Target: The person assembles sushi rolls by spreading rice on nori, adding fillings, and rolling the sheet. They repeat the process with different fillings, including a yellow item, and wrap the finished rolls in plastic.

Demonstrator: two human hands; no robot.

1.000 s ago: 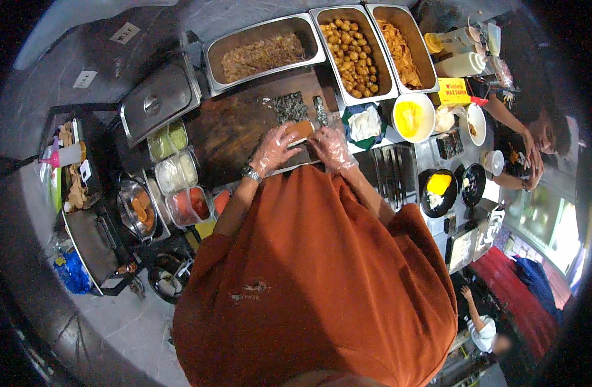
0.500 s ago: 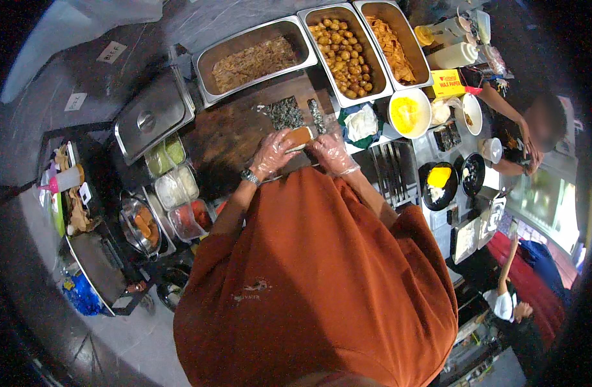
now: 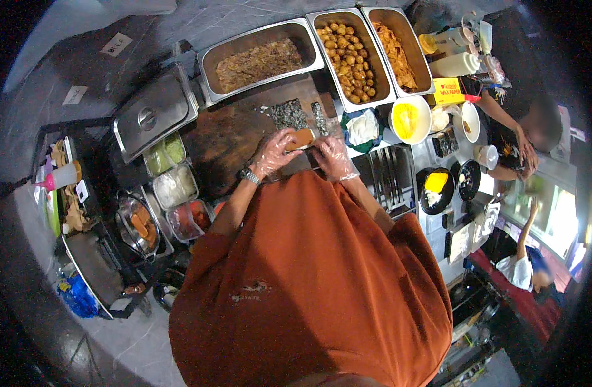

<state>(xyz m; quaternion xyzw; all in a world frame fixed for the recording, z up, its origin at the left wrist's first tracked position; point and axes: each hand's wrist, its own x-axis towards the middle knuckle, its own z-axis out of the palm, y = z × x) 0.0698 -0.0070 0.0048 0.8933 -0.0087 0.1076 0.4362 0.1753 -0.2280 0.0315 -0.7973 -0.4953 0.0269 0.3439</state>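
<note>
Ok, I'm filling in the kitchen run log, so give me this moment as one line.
left hand: gloved, on orange-brown piece | right hand: gloved, at its other end | under: wooden board | beyond: seaweed sheet

We've got a dark wooden cutting board [image 3: 238, 138] sitting on the counter [image 3: 408, 164], with a sheet of seaweed [image 3: 288, 114] and a narrower strip [image 3: 320, 117] lying flat on it. Behind the board are three steel pans [image 3: 260, 59] of cooked food side by side. A lidded steel pan [image 3: 154, 111] sits to the left, and a white bowl of yellow sauce [image 3: 408, 119] to the right.
</note>
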